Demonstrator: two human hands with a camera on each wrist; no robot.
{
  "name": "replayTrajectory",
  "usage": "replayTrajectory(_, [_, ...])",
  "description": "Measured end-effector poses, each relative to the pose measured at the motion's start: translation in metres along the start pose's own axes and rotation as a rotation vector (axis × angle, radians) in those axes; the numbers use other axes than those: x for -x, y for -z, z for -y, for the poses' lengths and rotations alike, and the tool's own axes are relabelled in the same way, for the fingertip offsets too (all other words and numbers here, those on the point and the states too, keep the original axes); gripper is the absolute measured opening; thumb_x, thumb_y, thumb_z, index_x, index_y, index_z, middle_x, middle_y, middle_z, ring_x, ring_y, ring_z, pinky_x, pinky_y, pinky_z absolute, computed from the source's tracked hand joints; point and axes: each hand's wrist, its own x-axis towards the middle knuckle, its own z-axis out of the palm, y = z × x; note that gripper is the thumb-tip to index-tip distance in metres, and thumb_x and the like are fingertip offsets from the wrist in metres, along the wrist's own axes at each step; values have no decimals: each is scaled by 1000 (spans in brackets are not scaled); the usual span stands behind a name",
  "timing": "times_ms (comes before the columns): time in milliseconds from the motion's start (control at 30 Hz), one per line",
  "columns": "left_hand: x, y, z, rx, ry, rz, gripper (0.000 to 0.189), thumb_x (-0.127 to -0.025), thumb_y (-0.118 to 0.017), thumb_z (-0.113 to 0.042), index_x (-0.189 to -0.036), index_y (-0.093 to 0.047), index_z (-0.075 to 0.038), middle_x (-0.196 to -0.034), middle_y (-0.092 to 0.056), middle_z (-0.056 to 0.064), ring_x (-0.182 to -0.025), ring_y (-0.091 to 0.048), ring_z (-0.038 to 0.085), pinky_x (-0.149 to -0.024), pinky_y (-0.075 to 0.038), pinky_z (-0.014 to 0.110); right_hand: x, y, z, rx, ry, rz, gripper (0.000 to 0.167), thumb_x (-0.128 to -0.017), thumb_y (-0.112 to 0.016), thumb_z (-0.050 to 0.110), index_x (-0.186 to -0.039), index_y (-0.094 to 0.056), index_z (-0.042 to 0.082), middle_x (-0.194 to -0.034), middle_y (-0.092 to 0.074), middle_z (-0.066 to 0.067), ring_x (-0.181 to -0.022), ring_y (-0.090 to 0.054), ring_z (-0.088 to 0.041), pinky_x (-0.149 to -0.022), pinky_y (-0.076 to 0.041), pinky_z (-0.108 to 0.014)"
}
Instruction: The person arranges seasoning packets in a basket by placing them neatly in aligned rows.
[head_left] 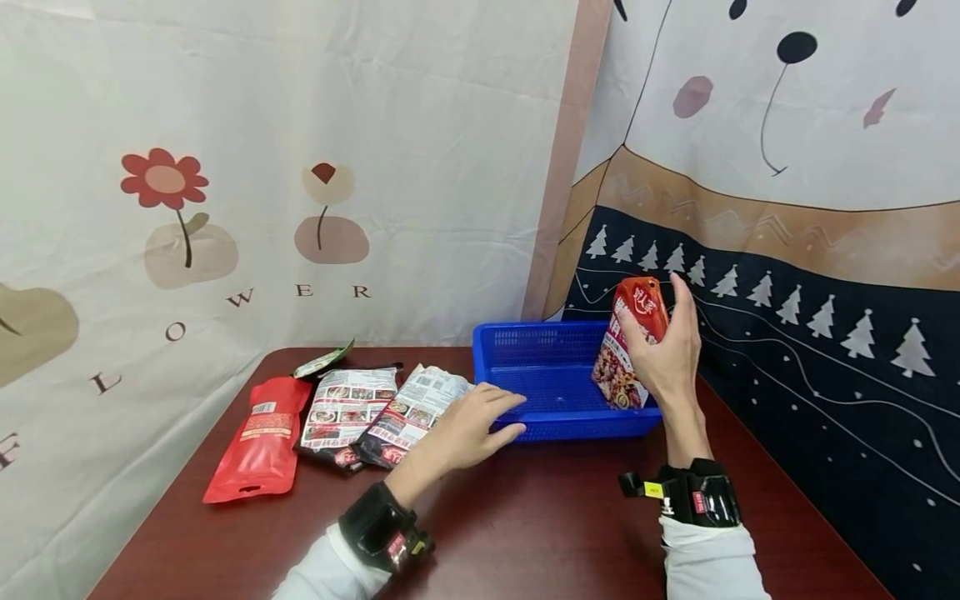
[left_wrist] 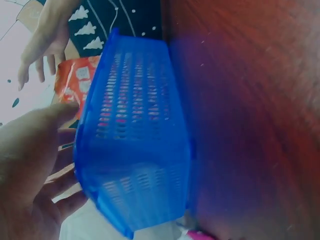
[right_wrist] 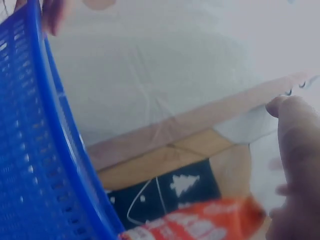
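Note:
A blue plastic basket (head_left: 558,425) stands on the table, and in its right end a red food pouch (head_left: 622,367) stands upright, tilted. My right hand (head_left: 666,346) is at the pouch's upper right side, thumb and fingers spread; the right wrist view shows the thumb and fingers apart from the pouch top (right_wrist: 210,220). Over the basket's front left corner, my left hand (head_left: 468,425) has its fingers loosely extended. In the left wrist view the left-hand fingers (left_wrist: 62,185) reach behind the basket rim, partly hidden by it.
Left of the basket lie two black-and-white printed pouches (head_left: 352,408) (head_left: 420,408), side by side and slightly overlapping. Further left is a red pouch (head_left: 258,437), with a green packet (head_left: 324,361) behind it. Printed cloths (head_left: 420,167) hang behind and to the right of the table (head_left: 540,517).

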Motion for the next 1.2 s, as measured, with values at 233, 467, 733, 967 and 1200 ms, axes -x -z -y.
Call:
replayTrajectory(233, [3,22,19,62,142,-55,66,-108,-75,-44,-163,-60,-11,-163,-65,13,-153,-59,37,-130,-49,56,5,-13,16,-21,125,78,77,-105,-72,38,-174,-41,25,-175,-47,-13,-145,-52,-43,-116,-47,-71])
replayTrajectory(467, [20,53,47,67,280,-118,74,-108,-76,-45,-170,-51,-13,-171,-56,17,-159,-52,44,-130,-47,65,20,-30,39,-7,142,238,74,-109,-66,42,-176,-40,24,-185,-35,-13,-176,-22,-41,-140,-12,-76])
replayTrajectory(733, [44,81,82,87,427,-129,75,-111,-71,-45,-174,-44,-14,-177,-46,18,-163,-45,48,-133,-40,70,42,-55,64,-7,209,372,76,-109,-65,42,-175,-40,15,-186,-34,-15,-179,-14,-42,-143,0,-73])
replayTrajectory(967, [61,98,106,129,515,-132,72,-114,-66,-45,-174,-43,-13,-179,-43,19,-165,-39,51,-134,-34,74,69,-86,92,-38,284,483,74,-111,-62,45,-176,-38,17,-185,-35,-15,-178,-14,-44,-140,0,-78])
replayTrajectory(1200, [77,96,125,151,567,-108,71,-117,-59,-47,-175,-41,-10,-180,-39,24,-167,-35,53,-133,-30,78,96,-119,114,-48,316,588,74,-112,-60,46,-175,-38,14,-185,-35,-15,-178,-16,-45,-142,-5,-75])
